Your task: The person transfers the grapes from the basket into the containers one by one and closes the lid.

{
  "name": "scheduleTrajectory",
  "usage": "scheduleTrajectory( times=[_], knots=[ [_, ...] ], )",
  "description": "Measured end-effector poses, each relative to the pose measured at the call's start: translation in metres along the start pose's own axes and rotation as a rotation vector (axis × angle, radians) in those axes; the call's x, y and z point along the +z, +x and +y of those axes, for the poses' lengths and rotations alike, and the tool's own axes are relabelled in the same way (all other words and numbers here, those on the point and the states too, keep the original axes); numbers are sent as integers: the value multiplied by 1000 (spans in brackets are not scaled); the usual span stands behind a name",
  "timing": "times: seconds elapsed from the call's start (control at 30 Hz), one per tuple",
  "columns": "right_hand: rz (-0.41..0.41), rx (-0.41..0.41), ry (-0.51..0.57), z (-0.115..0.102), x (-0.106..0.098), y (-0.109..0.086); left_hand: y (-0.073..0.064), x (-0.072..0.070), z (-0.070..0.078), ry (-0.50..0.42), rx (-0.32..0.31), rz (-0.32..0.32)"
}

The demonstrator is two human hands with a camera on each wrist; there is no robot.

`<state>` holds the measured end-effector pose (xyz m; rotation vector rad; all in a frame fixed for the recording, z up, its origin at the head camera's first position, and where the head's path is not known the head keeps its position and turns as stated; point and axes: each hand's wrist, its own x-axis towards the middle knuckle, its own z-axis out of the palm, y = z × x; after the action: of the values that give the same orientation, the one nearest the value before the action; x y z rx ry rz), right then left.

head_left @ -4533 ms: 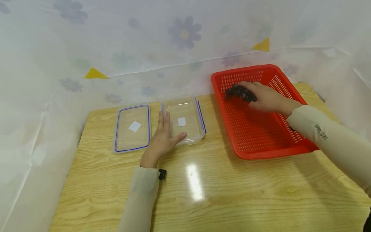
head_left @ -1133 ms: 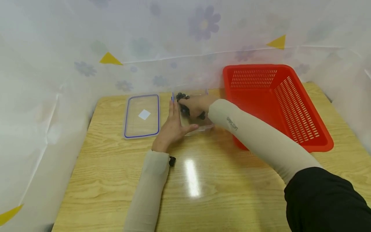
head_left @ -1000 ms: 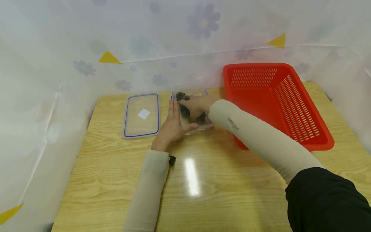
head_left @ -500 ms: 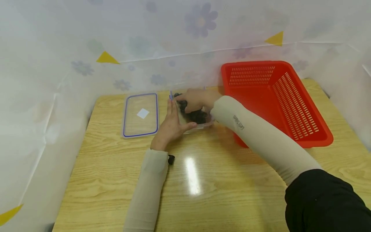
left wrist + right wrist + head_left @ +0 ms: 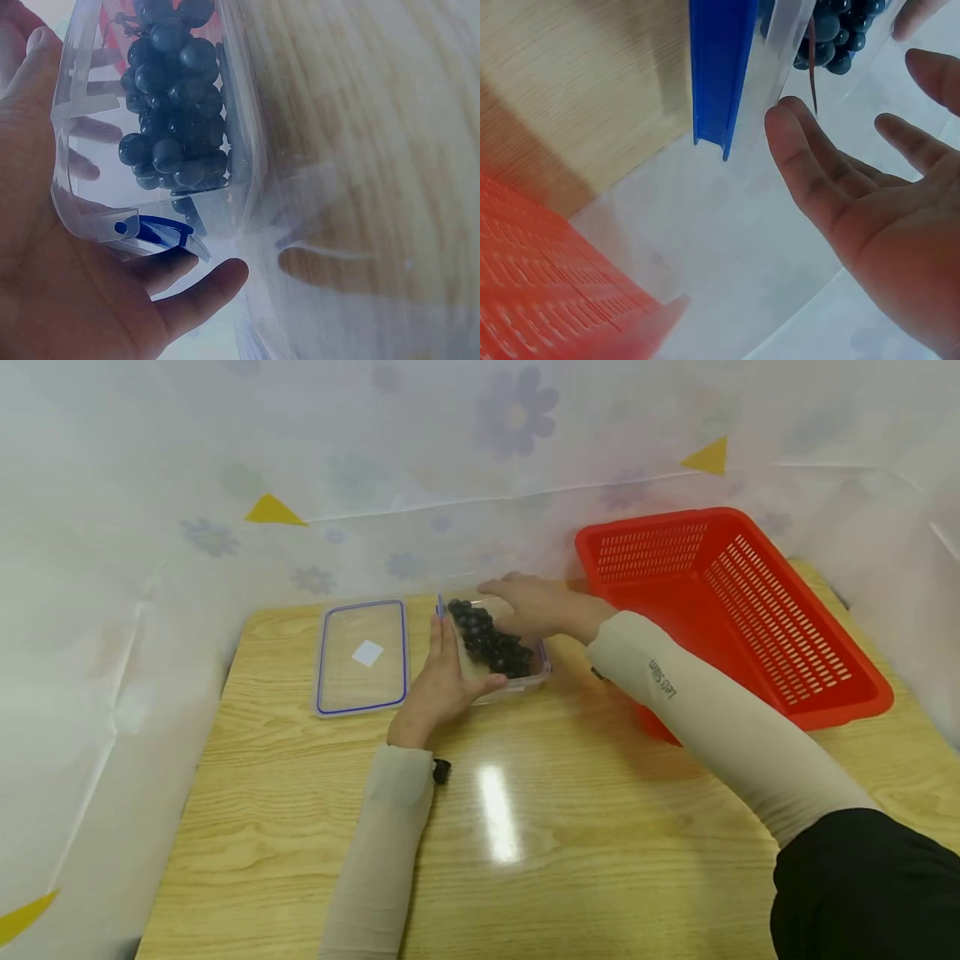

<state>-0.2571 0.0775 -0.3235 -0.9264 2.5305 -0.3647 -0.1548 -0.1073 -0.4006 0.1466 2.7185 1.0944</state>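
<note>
A bunch of dark grapes (image 5: 483, 635) lies slantwise inside a clear plastic food container (image 5: 528, 681) with blue-edged side clips. My left hand (image 5: 433, 693) rests along the container's left side and front corner, fingers straight and thumb spread. In the left wrist view the grapes (image 5: 176, 97) show through the clear wall. Over the container's right rear part is my right hand (image 5: 547, 606), holding nothing. Its fingers are stretched out in the right wrist view, fingertips (image 5: 786, 124) close to the container's wall, where a thin brown stem (image 5: 812, 71) hangs from the bunch.
Left of the container lies its flat clear lid (image 5: 360, 685) with a blue seal and a white label. A red slotted basket (image 5: 652, 556) stands on the right, partly behind my right forearm. A flower-patterned sheet (image 5: 360, 443) rises behind the wooden table (image 5: 585, 860).
The grapes went from the basket into the container. My right hand then let go of them and moved back and right. The basket shifted slightly right; my left hand stays at the container.
</note>
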Motion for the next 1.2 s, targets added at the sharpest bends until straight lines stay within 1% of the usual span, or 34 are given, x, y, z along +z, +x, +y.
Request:
scheduleTrajectory(
  times=[0.13, 0.27, 0.4, 0.47, 0.57, 0.67, 0.73, 0.77, 0.83, 0.93, 1.0, 1.03, 1.1, 1.2],
  knots=[
    [16, -18, 0, 0, -5, -1, 0, -2, -2, -7, 0, 2],
    [42, -50, -9, -9, -14, 8, -1, -5, -7, -13, 8, 4],
    [76, -64, 7, -29, -26, 17, -2, -11, -15, -12, 20, 5],
    [94, -65, 42, -42, -30, 21, -4, -16, -20, -36, 13, 14],
    [136, -74, 93, -62, -29, 25, -9, -27, -28, -80, 33, 41],
    [173, -92, 155, -84, -17, 32, -16, -44, -40, -92, 58, 82],
    [184, -108, 207, -99, -6, 35, -21, -58, -50, -67, 59, 107],
    [184, -115, 248, -106, 1, 37, -24, -66, -55, -47, 46, 118],
    [177, -132, 340, -121, 17, 41, -30, -82, -67, -8, 0, 130],
    [157, -144, 479, -135, 41, 49, -35, -102, -86, 24, -71, 142],
    [136, -106, 553, -140, 57, 58, -36, -112, -98, 25, -103, 141],
    [125, -77, 598, -141, 64, 63, -36, -115, -103, 27, -108, 140],
    [107, 11, 684, -141, 76, 72, -36, -120, -111, 39, -125, 123],
    [87, 159, 807, -140, 89, 82, -36, -125, -117, 40, -178, 49]
  ],
)
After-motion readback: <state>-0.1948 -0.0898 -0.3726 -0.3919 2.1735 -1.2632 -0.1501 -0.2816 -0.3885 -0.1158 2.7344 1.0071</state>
